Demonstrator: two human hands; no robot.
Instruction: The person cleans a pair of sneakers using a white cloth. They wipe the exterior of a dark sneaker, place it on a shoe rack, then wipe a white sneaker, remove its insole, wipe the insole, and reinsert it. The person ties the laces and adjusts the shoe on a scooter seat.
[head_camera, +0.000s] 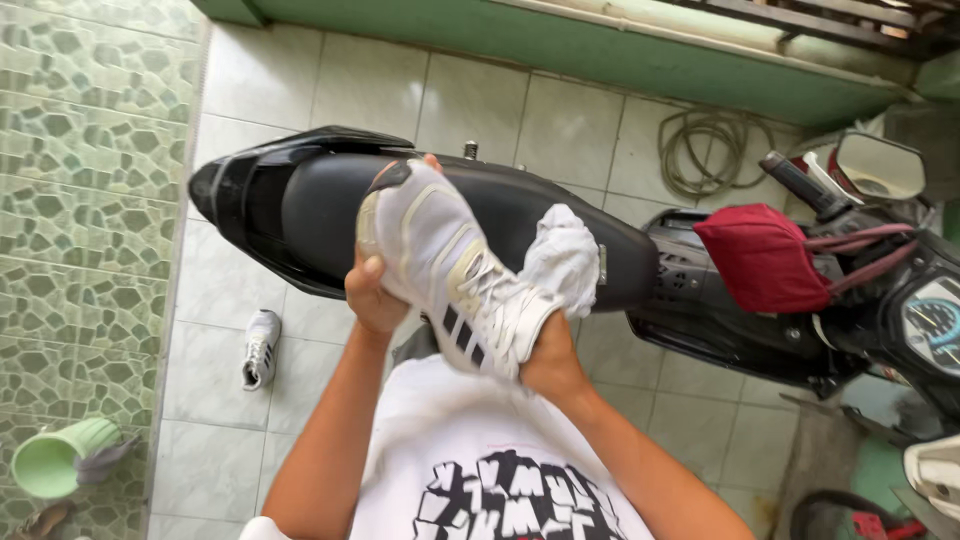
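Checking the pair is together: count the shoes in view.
2. One white shoe is held up over the scooter seat by the left hand; the other shoe lies on the tiled floor beside the scooter. None seem hidden.

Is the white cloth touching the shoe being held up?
Touching. In the head view, the white cloth, bunched in the right hand, presses against the laced side of the white shoe, with no gap between them.

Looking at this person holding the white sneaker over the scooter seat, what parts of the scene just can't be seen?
Head view only:
- Right hand: its fingers are hidden inside the white striped sneaker.
- Left hand: fingers hidden behind the sneaker's heel.
- Crumpled white cloth: whether any hand holds it is unclear, as the sneaker covers its lower edge.
- Black scooter: its front is cut off by the right edge.
- Second white sneaker on the tiled floor: too small for detail.
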